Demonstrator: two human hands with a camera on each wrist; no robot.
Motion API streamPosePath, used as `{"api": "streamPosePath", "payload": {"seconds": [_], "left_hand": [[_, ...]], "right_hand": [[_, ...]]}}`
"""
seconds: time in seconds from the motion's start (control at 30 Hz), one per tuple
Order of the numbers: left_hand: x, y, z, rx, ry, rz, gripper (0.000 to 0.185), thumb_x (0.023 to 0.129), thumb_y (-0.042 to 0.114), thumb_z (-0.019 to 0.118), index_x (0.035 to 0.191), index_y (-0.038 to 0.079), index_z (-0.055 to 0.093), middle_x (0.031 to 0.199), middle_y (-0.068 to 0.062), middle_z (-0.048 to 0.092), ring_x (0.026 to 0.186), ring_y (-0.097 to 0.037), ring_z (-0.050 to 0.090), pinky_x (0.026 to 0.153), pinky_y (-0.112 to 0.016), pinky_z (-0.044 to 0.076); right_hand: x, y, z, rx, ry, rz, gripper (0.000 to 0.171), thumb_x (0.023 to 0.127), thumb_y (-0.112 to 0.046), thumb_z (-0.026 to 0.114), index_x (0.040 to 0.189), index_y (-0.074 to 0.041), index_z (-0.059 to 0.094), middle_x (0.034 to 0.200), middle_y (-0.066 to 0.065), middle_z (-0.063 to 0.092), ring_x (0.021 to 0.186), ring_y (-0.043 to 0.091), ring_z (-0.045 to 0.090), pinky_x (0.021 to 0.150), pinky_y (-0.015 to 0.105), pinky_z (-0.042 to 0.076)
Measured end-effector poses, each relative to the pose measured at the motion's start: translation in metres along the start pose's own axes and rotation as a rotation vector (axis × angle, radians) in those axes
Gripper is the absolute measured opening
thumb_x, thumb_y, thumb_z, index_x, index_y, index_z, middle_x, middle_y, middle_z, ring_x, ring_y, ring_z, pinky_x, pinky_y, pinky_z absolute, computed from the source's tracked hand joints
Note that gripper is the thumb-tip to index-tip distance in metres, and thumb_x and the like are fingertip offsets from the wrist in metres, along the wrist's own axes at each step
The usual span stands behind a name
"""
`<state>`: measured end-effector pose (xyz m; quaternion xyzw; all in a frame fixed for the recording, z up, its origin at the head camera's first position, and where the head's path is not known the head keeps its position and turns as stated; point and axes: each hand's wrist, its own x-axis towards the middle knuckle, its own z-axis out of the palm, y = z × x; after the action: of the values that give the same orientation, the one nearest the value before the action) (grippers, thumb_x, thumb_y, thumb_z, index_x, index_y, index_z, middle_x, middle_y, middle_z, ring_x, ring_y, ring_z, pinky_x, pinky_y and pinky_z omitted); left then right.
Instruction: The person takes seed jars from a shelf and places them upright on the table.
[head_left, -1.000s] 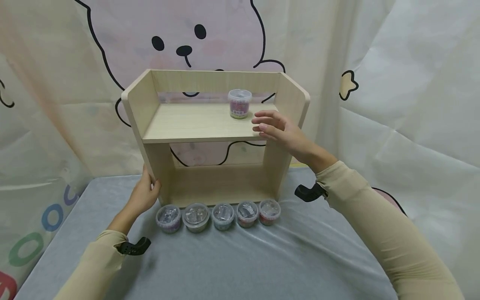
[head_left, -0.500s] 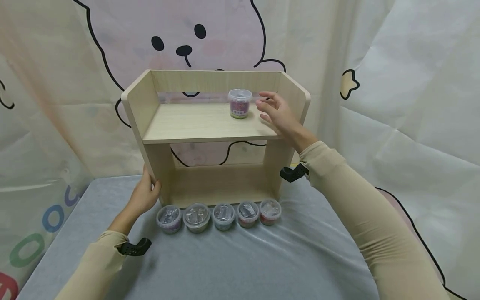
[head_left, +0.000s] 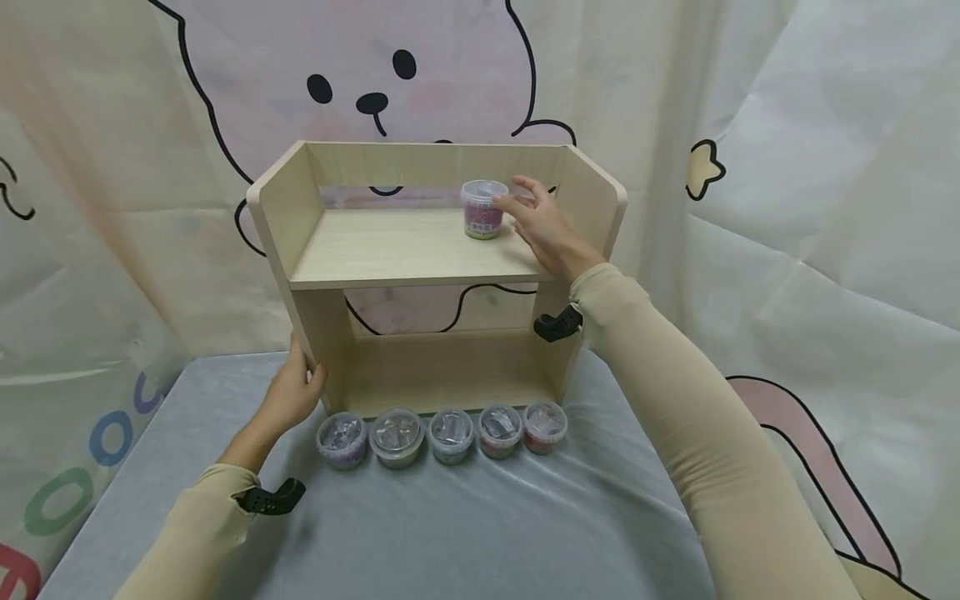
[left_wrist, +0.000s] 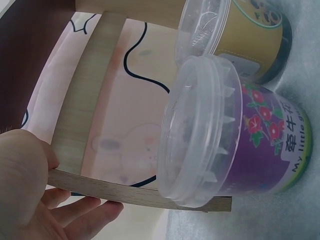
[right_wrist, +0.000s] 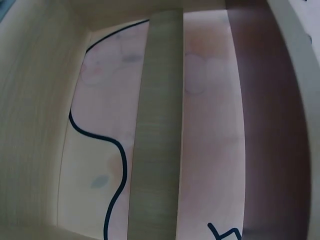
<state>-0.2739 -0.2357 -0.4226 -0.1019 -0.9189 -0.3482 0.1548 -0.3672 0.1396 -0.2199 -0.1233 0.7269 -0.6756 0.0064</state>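
A pale wooden two-tier shelf (head_left: 420, 250) stands on the cloth-covered table. My left hand (head_left: 291, 392) grips its left side panel, thumb inside and fingers outside, as the left wrist view also shows. On the upper board, right of middle, stands a clear-lidded plastic tub (head_left: 482, 218) with a pink-purple label. My right hand (head_left: 543, 227) is at this tub's right side, its thumb overlapping the rim and the other fingers loosely bent. Whether it touches the tub I cannot tell. The right wrist view shows only the shelf's inside, not the hand.
Several lidded tubs (head_left: 452, 437) stand in a row along the shelf's front foot; a purple-labelled tub (left_wrist: 265, 145) is close to the left hand's camera. Grey-blue cloth (head_left: 465, 533) covers the table. A printed curtain (head_left: 810, 208) hangs behind and to the sides.
My right hand has risen from the upper board's front edge and moved left to the tub's side. The left hand and the tubs have stayed in place.
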Motion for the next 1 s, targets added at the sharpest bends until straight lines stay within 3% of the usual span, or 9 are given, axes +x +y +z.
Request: {"api": "streamPosePath", "payload": {"seconds": [0.13, 0.27, 0.5, 1.0], "left_hand": [[-0.001, 0.000, 0.000, -0.013, 0.006, 0.008, 0.060, 0.100, 0.009, 0.048, 0.150, 0.006, 0.017, 0.083, -0.017, 0.060, 0.064, -0.025, 0.051, 0.060, -0.037, 0.041], [-0.002, 0.000, -0.001, -0.010, -0.005, -0.007, 0.058, 0.101, 0.010, 0.047, 0.151, 0.006, 0.016, 0.084, -0.017, 0.059, 0.062, -0.022, 0.048, 0.059, -0.034, 0.038], [-0.001, 0.002, 0.000, -0.011, -0.023, -0.010, 0.062, 0.102, 0.011, 0.045, 0.155, 0.008, 0.012, 0.086, -0.017, 0.059, 0.063, -0.023, 0.049, 0.059, -0.035, 0.039], [-0.001, 0.002, 0.001, -0.005, -0.012, 0.000, 0.063, 0.101, 0.010, 0.046, 0.155, 0.007, 0.012, 0.091, -0.023, 0.064, 0.069, -0.028, 0.056, 0.063, -0.039, 0.044]], "right_hand": [[0.002, -0.002, 0.000, -0.042, -0.034, 0.037, 0.079, 0.099, -0.027, 0.064, 0.162, -0.020, 0.016, 0.166, 0.013, 0.023, 0.155, 0.022, 0.025, 0.129, 0.039, 0.022], [0.003, -0.002, 0.003, -0.128, -0.062, 0.074, 0.081, 0.099, -0.032, 0.064, 0.162, -0.023, 0.015, 0.166, 0.012, 0.027, 0.156, 0.022, 0.025, 0.130, 0.038, 0.020], [0.006, 0.003, 0.011, -0.274, -0.062, -0.009, 0.078, 0.097, -0.033, 0.067, 0.160, -0.019, 0.023, 0.160, 0.006, 0.039, 0.151, 0.020, 0.036, 0.127, 0.036, 0.026], [0.005, 0.007, 0.010, -0.211, -0.003, -0.039, 0.067, 0.099, -0.027, 0.066, 0.152, -0.010, 0.028, 0.152, 0.016, 0.050, 0.144, 0.022, 0.046, 0.123, 0.037, 0.034]]}}
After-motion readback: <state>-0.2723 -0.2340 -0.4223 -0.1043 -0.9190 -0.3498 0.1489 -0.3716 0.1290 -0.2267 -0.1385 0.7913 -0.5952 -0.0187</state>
